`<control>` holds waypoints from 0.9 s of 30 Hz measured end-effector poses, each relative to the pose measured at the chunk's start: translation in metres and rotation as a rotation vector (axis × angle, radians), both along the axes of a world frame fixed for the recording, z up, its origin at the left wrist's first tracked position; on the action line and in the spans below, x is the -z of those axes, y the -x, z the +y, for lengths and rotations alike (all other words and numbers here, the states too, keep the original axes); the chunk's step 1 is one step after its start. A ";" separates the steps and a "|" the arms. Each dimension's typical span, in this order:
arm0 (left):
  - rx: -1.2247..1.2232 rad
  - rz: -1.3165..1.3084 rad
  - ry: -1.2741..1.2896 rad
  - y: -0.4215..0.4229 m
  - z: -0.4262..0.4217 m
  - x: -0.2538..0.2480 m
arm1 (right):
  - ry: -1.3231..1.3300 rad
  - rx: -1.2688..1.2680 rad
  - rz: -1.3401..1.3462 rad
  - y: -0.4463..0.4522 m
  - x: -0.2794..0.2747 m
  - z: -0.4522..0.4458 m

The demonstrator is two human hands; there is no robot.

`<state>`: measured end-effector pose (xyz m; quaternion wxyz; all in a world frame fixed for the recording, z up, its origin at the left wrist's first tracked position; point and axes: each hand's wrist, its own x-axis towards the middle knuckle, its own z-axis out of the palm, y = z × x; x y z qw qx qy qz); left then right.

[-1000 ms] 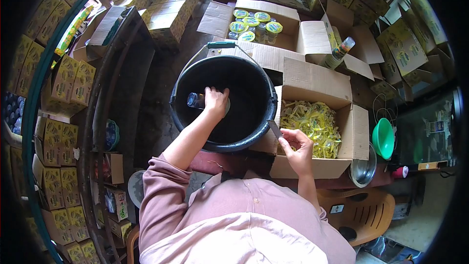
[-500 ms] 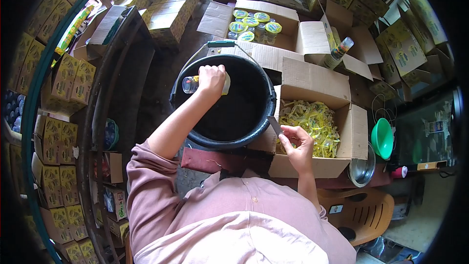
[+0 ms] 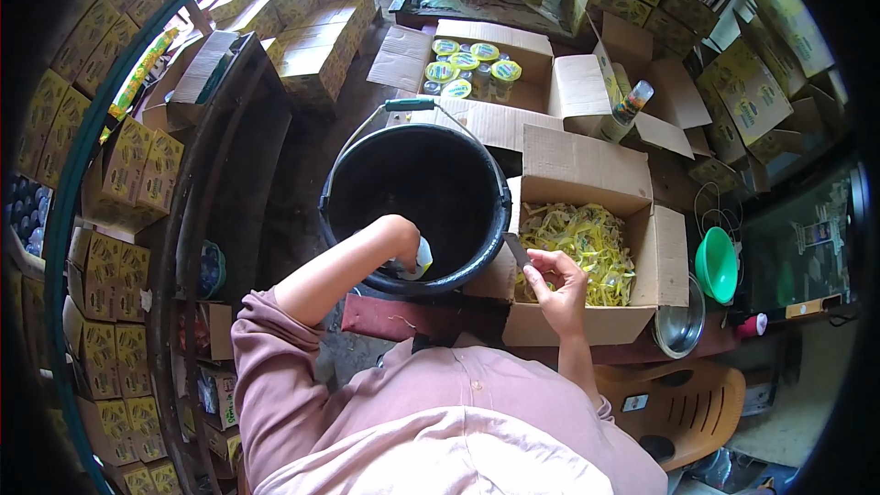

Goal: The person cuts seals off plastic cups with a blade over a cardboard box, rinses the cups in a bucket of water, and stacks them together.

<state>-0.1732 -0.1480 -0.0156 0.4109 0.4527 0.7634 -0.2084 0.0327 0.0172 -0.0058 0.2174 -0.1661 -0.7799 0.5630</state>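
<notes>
My left hand (image 3: 401,240) is wrapped round a small plastic cup (image 3: 424,258), tilted over the near inside of the black bucket (image 3: 495,243). Most of the cup is hidden behind the fingers. My right hand (image 3: 559,289) pinches a short flat dark blade (image 3: 516,249), which points up and left by the bucket's right rim. Below the blade and to its right, a cardboard box (image 3: 587,160) holds a heap of yellow and clear plastic strips (image 3: 587,243).
Behind the bucket, an open carton (image 3: 536,96) contains several yellow-lidded cups (image 3: 465,61). A stack of cups (image 3: 632,103) leans in another box. A green bowl (image 3: 715,264) and metal bowl (image 3: 680,325) sit at right. Printed cartons (image 3: 316,32) line the left.
My left hand has moved down and towards me with the cup, from the bucket's upper left to its near side. My right hand and blade stay almost in place.
</notes>
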 end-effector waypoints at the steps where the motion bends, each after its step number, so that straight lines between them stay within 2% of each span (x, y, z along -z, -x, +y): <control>1: -0.036 -0.001 0.006 0.004 -0.001 0.001 | 0.022 -0.006 -0.012 -0.001 -0.001 0.001; 4: -0.139 0.271 -0.146 0.005 0.000 0.000 | -0.013 0.008 0.032 -0.002 0.002 0.001; 6: -0.108 -0.019 0.076 0.001 -0.004 0.005 | -0.003 0.011 0.025 -0.004 0.004 0.001; 8: -0.037 0.099 0.010 0.002 -0.004 -0.001 | -0.005 0.021 0.030 -0.005 0.003 0.005; 10: -0.135 0.270 -0.162 0.005 -0.005 0.003 | -0.004 0.036 0.050 -0.006 0.002 0.005; 12: -0.025 0.056 0.047 0.004 -0.006 0.001 | -0.019 0.041 0.052 -0.006 0.001 0.005; 14: -0.009 0.126 -0.012 0.003 -0.006 -0.007 | -0.032 0.052 0.057 -0.008 -0.001 0.007; 16: -0.135 0.344 -0.178 0.003 -0.003 -0.010 | -0.029 0.066 0.066 -0.008 -0.002 0.008; 17: -0.024 0.353 -0.072 0.002 -0.001 -0.012 | -0.027 0.068 0.065 -0.008 -0.002 0.007; 18: 0.048 0.146 -0.017 -0.002 -0.006 -0.015 | -0.025 0.073 0.065 -0.008 -0.002 0.007; 20: -0.036 0.113 0.002 0.000 -0.004 -0.007 | -0.022 0.082 0.064 -0.010 -0.003 0.009; 22: -0.107 0.298 -0.128 0.002 -0.002 -0.006 | -0.006 0.090 0.068 -0.010 -0.002 0.009; 23: -0.010 0.308 -0.066 0.002 -0.001 -0.009 | -0.020 0.087 0.059 -0.010 -0.002 0.008; 24: 0.007 0.117 0.003 0.000 -0.005 -0.007 | -0.033 0.085 0.050 -0.010 -0.003 0.008; 26: -0.042 0.095 -0.002 0.002 -0.003 -0.008 | -0.045 0.088 0.040 -0.011 -0.004 0.010; 27: -0.080 0.195 -0.073 0.002 -0.002 -0.010 | -0.038 0.091 0.043 -0.011 -0.004 0.010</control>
